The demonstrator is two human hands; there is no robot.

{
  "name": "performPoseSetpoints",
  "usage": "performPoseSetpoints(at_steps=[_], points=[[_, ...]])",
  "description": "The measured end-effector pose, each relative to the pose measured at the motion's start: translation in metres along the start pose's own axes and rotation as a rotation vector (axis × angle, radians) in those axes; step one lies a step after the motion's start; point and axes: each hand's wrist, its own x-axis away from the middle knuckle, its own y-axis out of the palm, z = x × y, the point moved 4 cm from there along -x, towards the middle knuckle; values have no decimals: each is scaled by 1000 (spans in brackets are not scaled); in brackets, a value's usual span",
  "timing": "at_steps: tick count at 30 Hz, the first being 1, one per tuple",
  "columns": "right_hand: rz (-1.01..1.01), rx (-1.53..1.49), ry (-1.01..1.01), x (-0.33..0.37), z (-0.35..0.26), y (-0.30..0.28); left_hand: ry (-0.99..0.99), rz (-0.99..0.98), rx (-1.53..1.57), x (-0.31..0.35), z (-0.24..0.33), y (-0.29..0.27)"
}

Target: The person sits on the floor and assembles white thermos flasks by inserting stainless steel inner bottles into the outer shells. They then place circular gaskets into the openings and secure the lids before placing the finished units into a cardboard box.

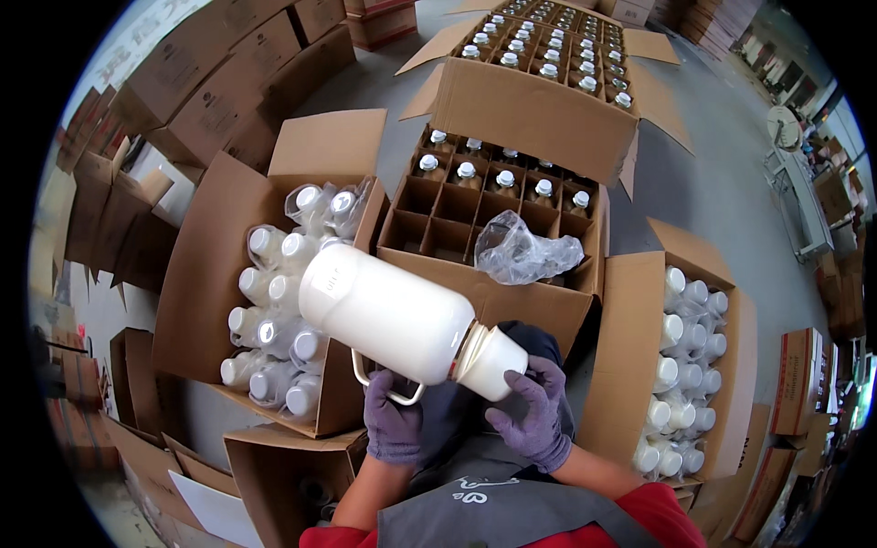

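Observation:
A large white vacuum flask [384,301] lies tilted in front of me, its base to the upper left and its cup-shaped cap [496,365] to the lower right. My left hand [393,422], in a purple-grey glove, is closed around the flask's side handle [358,367]. With fingers and thumb, my right hand [537,416], gloved alike, grips the cap from its right side. A crumpled clear plastic bag [523,251] rests just beyond the flask, over the compartments of a divided cardboard box [489,297]. Several white-capped flasks [505,181] stand upright in that box's far compartments.
An open carton [210,265] on the left holds several white flasks in clear bags; a similar carton [621,365] stands right. Another divided box [539,114] of flasks sits farther away. Stacked cartons [219,82] line the far left. A smaller open box [283,475] is near my left arm.

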Motion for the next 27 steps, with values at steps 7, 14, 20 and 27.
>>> performPoseSetpoints(at_steps=[7,14,20,27], points=[[-93,133,-211,-50,5,-11,136,-97,-366,13,15,11],[-625,-1403,1041,15,28,3,160,-204,-351,18,25,9],[-225,-697,674,21,13,10,-179,-73,44,41,11,7],[-585,-365,1108,1,91,10,-316,-132,-304,20,23,-46]])
